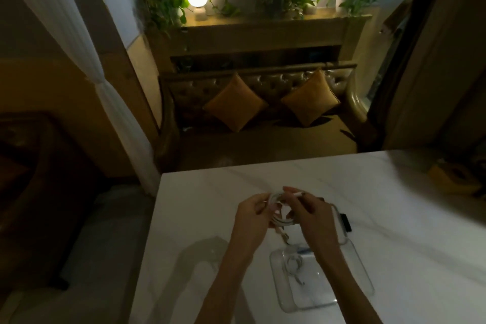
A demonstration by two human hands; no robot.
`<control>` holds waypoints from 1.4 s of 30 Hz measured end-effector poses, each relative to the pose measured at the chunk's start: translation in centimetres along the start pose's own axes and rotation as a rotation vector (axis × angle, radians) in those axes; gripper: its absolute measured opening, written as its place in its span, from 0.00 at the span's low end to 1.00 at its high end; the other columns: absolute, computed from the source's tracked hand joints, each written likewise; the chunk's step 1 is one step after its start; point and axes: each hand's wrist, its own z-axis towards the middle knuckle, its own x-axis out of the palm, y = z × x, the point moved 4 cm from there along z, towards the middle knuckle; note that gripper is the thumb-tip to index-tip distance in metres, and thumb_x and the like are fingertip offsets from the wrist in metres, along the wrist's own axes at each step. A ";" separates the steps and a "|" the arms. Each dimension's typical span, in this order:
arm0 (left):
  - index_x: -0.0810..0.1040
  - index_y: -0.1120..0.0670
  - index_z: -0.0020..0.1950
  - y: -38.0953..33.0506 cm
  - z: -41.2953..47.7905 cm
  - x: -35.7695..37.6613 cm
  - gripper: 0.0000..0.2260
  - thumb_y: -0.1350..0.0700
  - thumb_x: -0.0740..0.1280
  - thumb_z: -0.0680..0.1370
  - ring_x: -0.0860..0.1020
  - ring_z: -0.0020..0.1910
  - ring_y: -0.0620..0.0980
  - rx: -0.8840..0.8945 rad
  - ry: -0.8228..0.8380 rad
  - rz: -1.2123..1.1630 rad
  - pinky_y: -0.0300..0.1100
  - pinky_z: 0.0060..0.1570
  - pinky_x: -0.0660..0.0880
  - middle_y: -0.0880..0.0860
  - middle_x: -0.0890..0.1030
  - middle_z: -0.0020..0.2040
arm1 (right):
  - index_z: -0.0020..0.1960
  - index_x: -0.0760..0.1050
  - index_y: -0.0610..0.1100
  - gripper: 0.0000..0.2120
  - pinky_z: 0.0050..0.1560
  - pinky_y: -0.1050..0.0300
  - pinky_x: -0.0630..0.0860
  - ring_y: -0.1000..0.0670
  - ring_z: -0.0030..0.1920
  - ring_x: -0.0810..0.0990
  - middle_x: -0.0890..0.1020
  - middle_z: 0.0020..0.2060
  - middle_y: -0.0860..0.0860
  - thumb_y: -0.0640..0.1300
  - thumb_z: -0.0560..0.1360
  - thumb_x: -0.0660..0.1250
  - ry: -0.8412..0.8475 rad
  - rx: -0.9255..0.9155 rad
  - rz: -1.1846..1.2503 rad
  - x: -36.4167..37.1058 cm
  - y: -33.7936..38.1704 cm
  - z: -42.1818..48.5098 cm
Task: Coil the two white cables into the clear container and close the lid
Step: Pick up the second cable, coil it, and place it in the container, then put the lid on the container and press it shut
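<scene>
Risk: the coiled white cable [279,212] may spring loose if either grip slackens, since its free plug end dangles below the loops and could catch the clear container [322,277] rim on the way down.
Left hand [253,218]: fingers curled, pinching the coil's left side.
Right hand [311,216]: closed round the coil's right side, one connector poking out past its fingertips.
Cable position: between both hands, raised above the tabletop [200,208], just beyond the container's far edge.
Container: open near the tabletop's near edge, under the right forearm; a second, smaller white cable [294,264] already lies inside.
</scene>
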 end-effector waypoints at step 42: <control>0.74 0.60 0.58 31.4 0.3 14.1 0.16 0.70 0.59 0.73 0.79 0.51 0.58 -0.755 -0.147 0.545 0.41 0.46 0.71 0.59 0.80 0.51 | 0.44 0.79 0.46 0.06 0.46 0.54 0.77 0.47 0.45 0.80 0.83 0.41 0.47 0.48 0.74 0.66 0.061 1.110 -0.175 -6.5 -35.7 -0.1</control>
